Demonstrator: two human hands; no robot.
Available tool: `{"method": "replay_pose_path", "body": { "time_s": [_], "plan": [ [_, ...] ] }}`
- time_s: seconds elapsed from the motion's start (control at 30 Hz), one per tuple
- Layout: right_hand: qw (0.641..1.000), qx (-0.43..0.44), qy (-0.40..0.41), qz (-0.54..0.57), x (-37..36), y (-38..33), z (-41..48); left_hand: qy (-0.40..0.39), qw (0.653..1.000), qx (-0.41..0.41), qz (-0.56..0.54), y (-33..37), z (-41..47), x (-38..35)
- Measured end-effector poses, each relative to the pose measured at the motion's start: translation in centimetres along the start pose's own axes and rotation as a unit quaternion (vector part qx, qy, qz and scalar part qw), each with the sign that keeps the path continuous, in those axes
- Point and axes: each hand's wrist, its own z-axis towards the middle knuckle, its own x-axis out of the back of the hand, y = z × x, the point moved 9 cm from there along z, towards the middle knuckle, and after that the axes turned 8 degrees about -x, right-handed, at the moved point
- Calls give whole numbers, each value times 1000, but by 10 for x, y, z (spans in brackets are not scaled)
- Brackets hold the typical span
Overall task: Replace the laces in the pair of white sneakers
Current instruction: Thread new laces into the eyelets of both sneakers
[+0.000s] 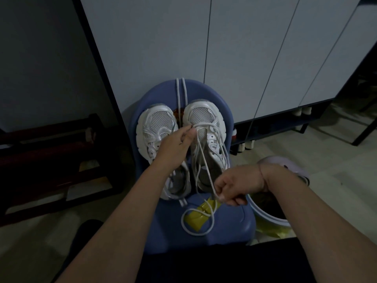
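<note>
The left hand (175, 146) pinches the lace (204, 125) at the toe-end eyelets of the sneaker (204, 113), which lies toe to twelve o'clock on the blue chair (224, 221), while the right hand (238, 186) pinches its slack strand, trailing toward five o'clock.

Place: home, a dim entry or hallway corner.
Storage: tall white cabinet doors (244, 58) in a dark frame, raised on legs.
Under it: open low shelf holding what look like shoes (247, 145) in a row.
Seat: small blue plastic chair (230, 227) against the cabinet.
Floor: pale tiles (336, 160).
Left: low dark wooden rack (51, 160).
Right: round bin (265, 216), yellow-green liner, beside the chair.
</note>
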Motion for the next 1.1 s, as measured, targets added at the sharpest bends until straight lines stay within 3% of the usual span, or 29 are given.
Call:
{"method": "replay_pose_path", "body": {
  "time_s": [0.13, 0.23, 0.33, 0.6, 0.8, 0.87, 0.97, 1.03, 1.1],
  "plan": [
    [983, 12, 171, 69, 33, -6, -8, 4, 1000, 6, -7, -2, 0, 1],
    [912, 87, 332, 225, 73, -15, -15, 5, 1000, 6, -14, -1, 0, 1],
    [877, 99, 378, 281, 88, -23, -3, 6, 1000, 2, -17, 0, -1, 1],
    [853, 47, 342, 392, 88, -21, 31, 8, 999, -12, -31, 5, -3, 4],
    [843, 80, 306, 435, 83, -20, 39, 17, 999, 8, -51, 4, -4, 5],
    [862, 86, 281, 414, 80, -20, 36, 13, 999, 16, -50, 3, -4, 5],
    [940, 42, 233, 245, 65, -21, 26, 6, 999, 20, -48, -1, -3, 4],
    [983, -1, 159, 96, 40, -18, 19, 1, 999, 26, -46, -4, -2, 3],
    [998, -26, 53, 18, 10, -12, 13, 0, 998, 36, -49, -8, -1, 2]
  ]
}}
